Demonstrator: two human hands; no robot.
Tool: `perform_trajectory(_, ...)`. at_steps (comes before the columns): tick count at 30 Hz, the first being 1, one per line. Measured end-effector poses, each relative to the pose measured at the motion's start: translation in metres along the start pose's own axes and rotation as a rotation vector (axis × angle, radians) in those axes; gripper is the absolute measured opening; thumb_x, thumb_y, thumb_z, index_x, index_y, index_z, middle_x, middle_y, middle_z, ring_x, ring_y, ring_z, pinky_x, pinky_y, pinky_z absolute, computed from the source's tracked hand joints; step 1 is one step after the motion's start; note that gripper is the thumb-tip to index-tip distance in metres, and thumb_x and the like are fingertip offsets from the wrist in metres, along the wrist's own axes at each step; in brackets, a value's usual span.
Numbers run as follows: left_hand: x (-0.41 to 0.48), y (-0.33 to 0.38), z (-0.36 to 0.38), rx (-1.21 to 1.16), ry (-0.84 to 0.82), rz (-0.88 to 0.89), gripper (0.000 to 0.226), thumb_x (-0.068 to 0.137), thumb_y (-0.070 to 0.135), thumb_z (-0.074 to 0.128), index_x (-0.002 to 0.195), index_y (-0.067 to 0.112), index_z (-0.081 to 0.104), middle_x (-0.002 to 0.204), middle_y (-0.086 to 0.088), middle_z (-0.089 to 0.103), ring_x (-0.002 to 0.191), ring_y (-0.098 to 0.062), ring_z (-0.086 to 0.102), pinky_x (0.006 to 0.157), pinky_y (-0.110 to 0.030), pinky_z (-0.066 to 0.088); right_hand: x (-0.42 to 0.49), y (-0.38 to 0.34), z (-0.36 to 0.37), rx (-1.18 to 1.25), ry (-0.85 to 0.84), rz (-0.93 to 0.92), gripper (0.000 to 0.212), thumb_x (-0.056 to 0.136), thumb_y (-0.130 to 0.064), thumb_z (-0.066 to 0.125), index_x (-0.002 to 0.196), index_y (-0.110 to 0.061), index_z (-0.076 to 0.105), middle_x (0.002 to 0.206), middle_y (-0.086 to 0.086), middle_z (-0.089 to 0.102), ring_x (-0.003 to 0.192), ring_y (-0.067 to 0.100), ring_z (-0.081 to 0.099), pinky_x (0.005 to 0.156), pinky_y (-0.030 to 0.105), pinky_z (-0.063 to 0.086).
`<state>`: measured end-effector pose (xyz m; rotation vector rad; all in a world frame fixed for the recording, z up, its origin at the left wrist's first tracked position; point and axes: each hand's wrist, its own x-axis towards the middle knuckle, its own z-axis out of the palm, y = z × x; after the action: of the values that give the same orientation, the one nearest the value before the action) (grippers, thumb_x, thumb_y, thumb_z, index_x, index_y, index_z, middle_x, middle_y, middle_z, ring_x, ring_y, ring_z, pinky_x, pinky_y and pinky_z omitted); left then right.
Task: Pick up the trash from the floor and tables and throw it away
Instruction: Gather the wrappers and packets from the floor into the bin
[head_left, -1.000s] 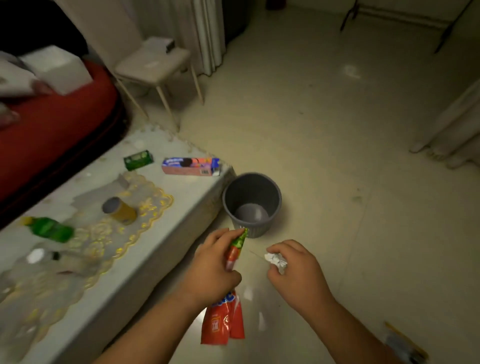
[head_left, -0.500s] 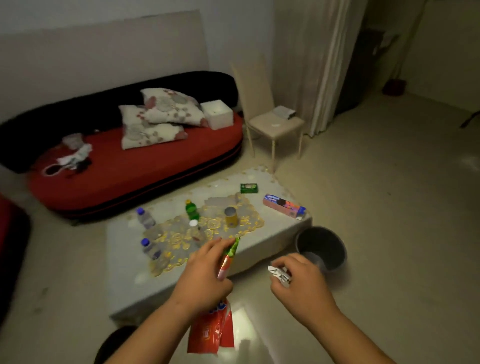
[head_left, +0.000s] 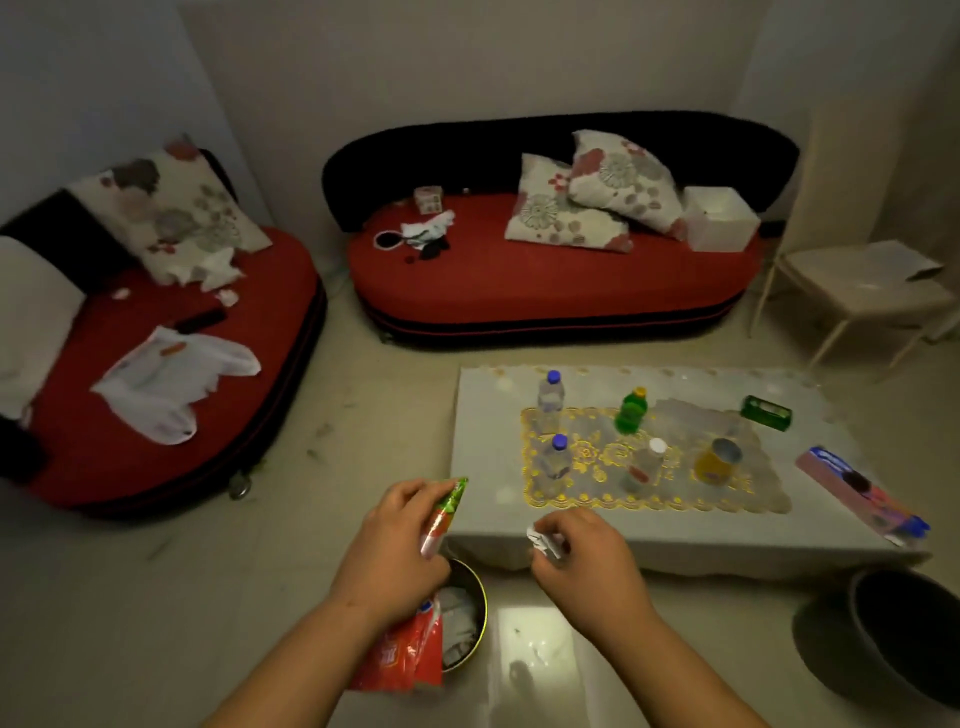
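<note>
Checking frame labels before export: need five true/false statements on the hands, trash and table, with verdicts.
1. The left hand grips a wrapper. True.
2. The right hand holds nothing. False: it pinches a crumpled paper.
3. The bin stands on the table. False: it stands on the floor, by the table's near right corner.
4. The green bottle stands upright on the table. True.
5. A white bag lies on the left sofa. True.

sofa (head_left: 545, 280) red, black back | cushions (head_left: 587, 197) floral | wrapper (head_left: 402, 657) red
</note>
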<state>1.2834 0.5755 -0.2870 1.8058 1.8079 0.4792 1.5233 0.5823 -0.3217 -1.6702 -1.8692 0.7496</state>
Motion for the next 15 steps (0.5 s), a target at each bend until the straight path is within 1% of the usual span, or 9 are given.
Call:
perform_trajectory(3,0.017,-0.047,0.000,-0.033,-0.009,-0.046,0.087,0.065,0.022,0.069,0.141,0.053,0.039,0.134,0.020,0.039,0.118,-0.010,0.049,0.101,-0.027,0.045,0.025,-0.007,0.047,0.000,-0.048,0.011,0.018,0.075,-0.028,0.073,0.092,-0.030,0.067,0.091,-0.015,0.060,0.083,0.003,0.056,0.076,0.023,0.046)
perform_trajectory(8,0.045,-0.109,0.041,-0.093,-0.044,-0.165,0.087,0.068,0.026,0.070,0.144,0.050,0.035,0.142,0.014,0.040,0.120,-0.014,0.049,0.102,-0.035,0.047,0.055,0.017,0.117,-0.033,-0.176,0.024,0.019,0.076,-0.032,0.070,0.096,-0.029,0.068,0.093,-0.013,0.059,0.084,0.007,0.056,0.075,0.024,0.046)
perform_trajectory(11,0.058,-0.147,0.082,-0.106,-0.064,-0.219,0.086,0.071,0.027,0.072,0.144,0.051,0.034,0.141,0.014,0.042,0.119,-0.013,0.050,0.103,-0.034,0.046,0.070,0.048,0.164,-0.050,-0.255,0.020,0.019,0.077,-0.034,0.070,0.095,-0.029,0.067,0.091,-0.013,0.057,0.084,0.008,0.057,0.071,0.022,0.042)
perform_trajectory(13,0.065,-0.176,0.115,-0.092,-0.075,-0.246,0.084,0.071,0.025,0.072,0.144,0.047,0.038,0.140,0.013,0.046,0.119,-0.012,0.051,0.104,-0.031,0.044,0.079,0.074,0.200,-0.055,-0.303,0.017,0.020,0.077,-0.034,0.069,0.095,-0.029,0.068,0.092,-0.012,0.059,0.085,0.010,0.058,0.072,0.023,0.044)
perform_trajectory(15,0.070,-0.204,0.151,-0.082,-0.099,-0.299,0.083,0.070,0.024,0.073,0.144,0.044,0.041,0.139,0.012,0.048,0.117,-0.011,0.052,0.102,-0.027,0.044,0.084,0.102,0.236,-0.043,-0.343,0.027,0.023,0.075,-0.036,0.067,0.097,-0.029,0.068,0.095,-0.009,0.062,0.087,0.011,0.059,0.074,0.026,0.047)
